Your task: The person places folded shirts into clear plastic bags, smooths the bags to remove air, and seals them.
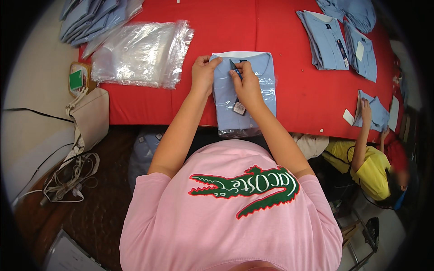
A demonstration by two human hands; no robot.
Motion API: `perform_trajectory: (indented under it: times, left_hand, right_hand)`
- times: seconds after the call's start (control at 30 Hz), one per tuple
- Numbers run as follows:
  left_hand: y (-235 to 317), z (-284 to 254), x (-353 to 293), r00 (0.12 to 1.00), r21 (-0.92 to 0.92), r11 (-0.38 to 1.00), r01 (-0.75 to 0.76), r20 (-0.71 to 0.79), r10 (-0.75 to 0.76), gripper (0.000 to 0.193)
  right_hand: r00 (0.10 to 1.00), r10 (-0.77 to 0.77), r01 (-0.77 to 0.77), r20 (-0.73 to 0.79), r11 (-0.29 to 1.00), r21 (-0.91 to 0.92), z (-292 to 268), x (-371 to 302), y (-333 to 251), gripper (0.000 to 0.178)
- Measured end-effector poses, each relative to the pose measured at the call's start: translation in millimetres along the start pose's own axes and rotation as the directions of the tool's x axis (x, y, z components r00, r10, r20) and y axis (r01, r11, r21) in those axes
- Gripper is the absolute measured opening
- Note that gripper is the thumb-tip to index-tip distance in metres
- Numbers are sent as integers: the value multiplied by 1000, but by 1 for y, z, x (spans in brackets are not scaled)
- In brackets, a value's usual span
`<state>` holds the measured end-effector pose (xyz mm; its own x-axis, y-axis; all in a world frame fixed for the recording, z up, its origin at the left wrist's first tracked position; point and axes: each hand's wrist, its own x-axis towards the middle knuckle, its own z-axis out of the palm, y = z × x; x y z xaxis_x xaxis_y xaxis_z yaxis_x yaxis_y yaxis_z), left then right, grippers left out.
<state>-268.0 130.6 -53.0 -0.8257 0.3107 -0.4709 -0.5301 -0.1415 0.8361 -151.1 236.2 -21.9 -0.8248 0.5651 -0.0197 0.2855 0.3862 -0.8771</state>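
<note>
In front of me on the red tabletop lies a folded light blue garment (224,92), with clear plastic over its lower part and a white sheet (244,54) showing at its far edge. A dark hang tag (239,107) with a white label rests on it. My left hand (205,72) pinches the garment's far left corner. Held in the closed fingers of my right hand (247,85) is a small dark blue pointed tool (233,66), its tip over the collar area. Whether it is a pen or snips I cannot tell.
A stack of clear plastic bags (140,54) lies to the left, near piled blue garments (92,20). Folded garments (325,43) sit at far right. A co-worker in yellow (370,174) handles another garment (375,113). Cables (68,183) hang at left.
</note>
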Motion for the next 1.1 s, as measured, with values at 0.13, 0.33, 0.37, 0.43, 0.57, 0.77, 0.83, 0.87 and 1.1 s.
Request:
perform_trajectory:
  times: [0.13, 0.33, 0.37, 0.43, 0.57, 0.77, 0.83, 0.87, 1.1]
  left_hand:
    - [7, -6, -6, 897, 458, 793, -401, 21, 442, 37]
    - [15, -32, -39, 689, 636, 292, -714, 564, 455, 37]
    - [9, -35, -45, 668, 628, 262, -733, 593, 449, 38]
    - [3, -35, -51, 699, 645, 285, -709, 588, 407, 39]
    - [9, -25, -58, 878, 748, 464, -474, 444, 182, 34]
    - [33, -18, -65, 743, 619, 431, -657, 627, 234, 11]
    - [41, -22, -73, 684, 564, 408, -718, 681, 261, 7]
    - [42, -26, -78, 667, 541, 416, -730, 697, 263, 8]
    - [39, -30, -83, 745, 554, 559, -617, 641, 187, 13]
  right_hand:
    - [987, 84, -74, -139, 995, 70, -36, 11, 12, 31]
    - [940, -20, -112, -340, 925, -364, -170, 12, 107, 26]
    - [946, -56, -108, -318, 873, -475, -186, 7, 125, 28]
    - [937, -192, -38, -291, 773, -633, -194, 3, 135, 31]
    - [932, -295, 142, -212, 833, -535, -165, 6, 82, 33]
    - [989, 78, -51, 124, 977, -206, -130, 9, 44, 19]
    - [985, 83, -70, 152, 993, -90, -136, 9, 49, 11]
    - [982, 2, 0, 186, 1000, -8, -139, 7, 50, 9]
    - [761, 55, -311, 647, 905, 290, -154, 12, 48, 17]
